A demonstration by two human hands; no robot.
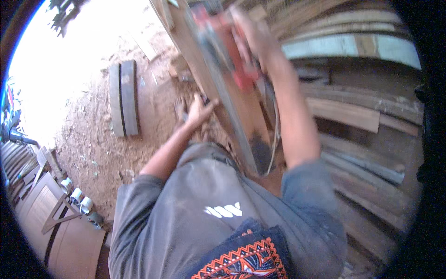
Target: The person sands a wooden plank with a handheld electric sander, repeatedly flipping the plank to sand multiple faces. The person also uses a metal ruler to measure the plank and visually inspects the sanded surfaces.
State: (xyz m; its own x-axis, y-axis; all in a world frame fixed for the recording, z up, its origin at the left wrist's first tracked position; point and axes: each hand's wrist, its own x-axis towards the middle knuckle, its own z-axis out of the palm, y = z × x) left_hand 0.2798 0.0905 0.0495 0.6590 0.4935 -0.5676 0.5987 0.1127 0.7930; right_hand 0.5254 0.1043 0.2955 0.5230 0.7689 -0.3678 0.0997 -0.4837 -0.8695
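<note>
My right hand (253, 35) is closed round the handle of a red and grey handheld power tool (242, 76), blurred by motion so its exact kind is unclear. The tool sits on a long wooden board (246, 109) that slants from the top middle down toward my waist. The board's near end has a dark, blackened patch (262, 151). At the board's left edge my left hand (200, 114) is closed, with a small dark thing (204, 98) showing at its fingers. Whether that hand grips the board's edge too cannot be made out.
A pale cord (277, 125) hangs beside my right forearm. Stacked planks (344, 114) fill the right side. Two curved boards (123, 100) lie on the dirt floor (93, 158) at left. Lower left are wooden panels (76, 237), a triangular wooden frame (58, 214) and several white containers (76, 195).
</note>
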